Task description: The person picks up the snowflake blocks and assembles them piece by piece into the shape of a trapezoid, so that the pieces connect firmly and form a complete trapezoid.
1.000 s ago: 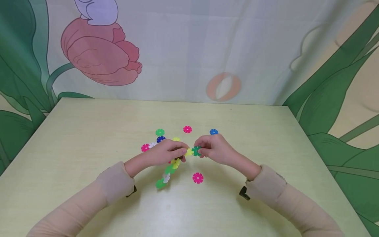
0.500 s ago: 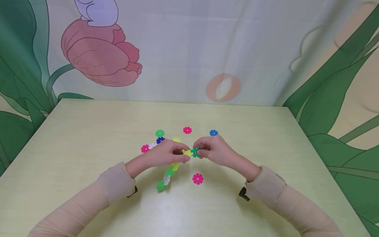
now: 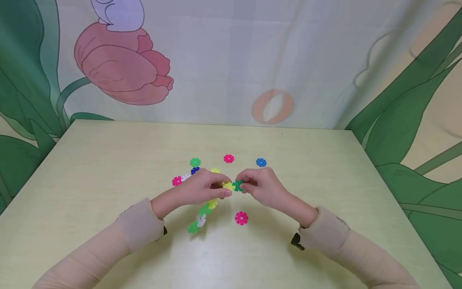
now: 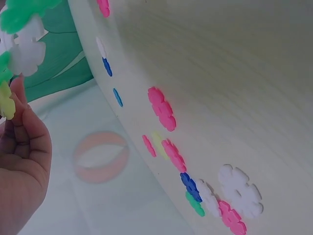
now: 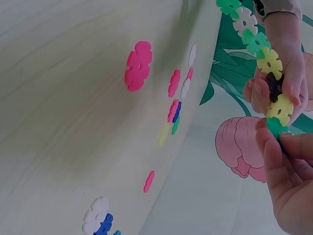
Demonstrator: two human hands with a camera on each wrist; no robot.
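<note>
One disc chain [image 5: 266,63] bridging both hands [image 3: 195,188] [image 3: 265,185].

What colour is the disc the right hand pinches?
The disc is green, clearest in the right wrist view.

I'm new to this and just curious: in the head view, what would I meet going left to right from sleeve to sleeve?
Left sleeve, left hand, yellow disc, dark green disc, right hand, right sleeve.

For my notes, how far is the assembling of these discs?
Done: a chain of multicoloured flower-shaped plastic discs. Now: the right hand pinches a green notched plastic disc at the chain's yellow end; locking unclear. Perhaps left: the nearest loose round pink plastic disc.
</note>
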